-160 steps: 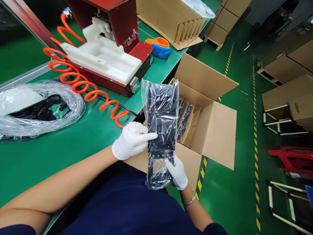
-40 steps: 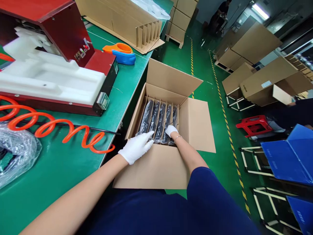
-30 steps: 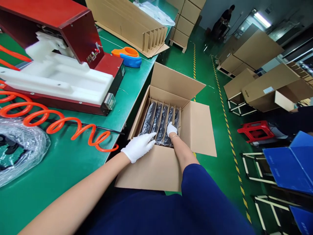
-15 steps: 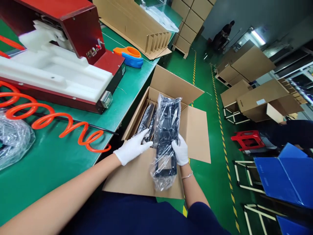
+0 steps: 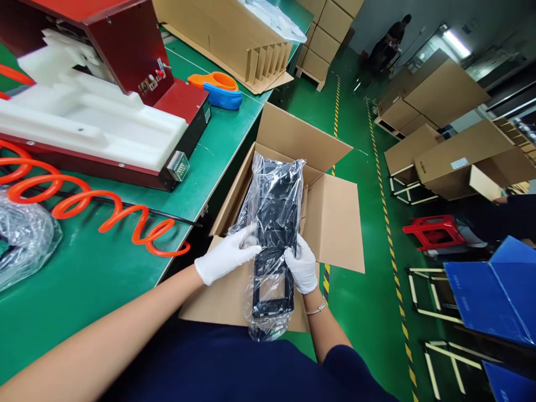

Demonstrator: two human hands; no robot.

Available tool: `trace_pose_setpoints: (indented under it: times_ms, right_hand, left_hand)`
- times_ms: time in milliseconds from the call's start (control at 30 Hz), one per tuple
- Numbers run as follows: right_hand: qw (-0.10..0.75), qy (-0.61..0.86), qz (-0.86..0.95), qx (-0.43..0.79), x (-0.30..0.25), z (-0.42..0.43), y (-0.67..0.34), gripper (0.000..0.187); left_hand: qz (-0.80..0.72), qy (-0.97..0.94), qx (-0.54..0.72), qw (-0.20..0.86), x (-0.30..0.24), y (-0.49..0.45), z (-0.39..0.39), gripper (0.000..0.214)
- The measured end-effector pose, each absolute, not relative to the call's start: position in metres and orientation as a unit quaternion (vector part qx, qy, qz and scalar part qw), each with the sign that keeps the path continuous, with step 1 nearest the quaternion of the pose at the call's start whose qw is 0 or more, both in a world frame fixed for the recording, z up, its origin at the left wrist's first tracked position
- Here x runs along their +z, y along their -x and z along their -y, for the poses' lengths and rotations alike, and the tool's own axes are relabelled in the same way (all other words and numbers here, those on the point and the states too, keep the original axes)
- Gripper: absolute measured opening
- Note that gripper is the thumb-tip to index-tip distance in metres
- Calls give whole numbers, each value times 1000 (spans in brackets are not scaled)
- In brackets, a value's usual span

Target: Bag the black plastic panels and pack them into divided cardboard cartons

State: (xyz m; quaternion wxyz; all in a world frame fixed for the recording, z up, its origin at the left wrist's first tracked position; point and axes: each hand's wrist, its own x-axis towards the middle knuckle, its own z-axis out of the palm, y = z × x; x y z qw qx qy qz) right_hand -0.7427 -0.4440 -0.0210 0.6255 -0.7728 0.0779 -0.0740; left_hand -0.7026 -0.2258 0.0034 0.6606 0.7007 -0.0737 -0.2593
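Observation:
Both my hands wear white gloves and hold a black plastic frame part in a clear bag (image 5: 274,223) upright over an open cardboard box (image 5: 335,218). My left hand (image 5: 226,259) grips the bag's left edge, fingers pressed on it. On the right edge, my right hand (image 5: 300,269) is closed round the part's narrower lower section. The bagged part hides most of the box's inside; cardboard dividers show just beside it.
A red machine with a white foam nest (image 5: 96,120) stands on the green bench (image 5: 104,262). An orange coiled hose (image 5: 84,206), a crumpled plastic bag (image 5: 23,240) and an orange and blue tape dispenser (image 5: 218,92) lie there. Cartons, a red stool (image 5: 435,234) and blue sheets (image 5: 498,287) crowd the floor.
Both hands were down among the bagged parts in the box. My right hand pulled one bagged part up out of its slot, and my left hand has now taken hold of its other edge.

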Motion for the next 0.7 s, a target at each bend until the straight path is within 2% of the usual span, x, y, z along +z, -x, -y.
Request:
trace_pose_setpoints:
  times_ms: [200,433,700]
  right_hand:
    - [674,737,-51,-23,-9,445,742,63]
    - [693,720,-36,11,4,450,743,76]
    - [710,702,-33,35,5,448,742,73]
  left_hand:
    - [76,-669,-248,697,9,702,226,73]
    - [51,-625,-264,732,11,700,224,69]
    - [56,-630,-254,732,14,697,223,56]
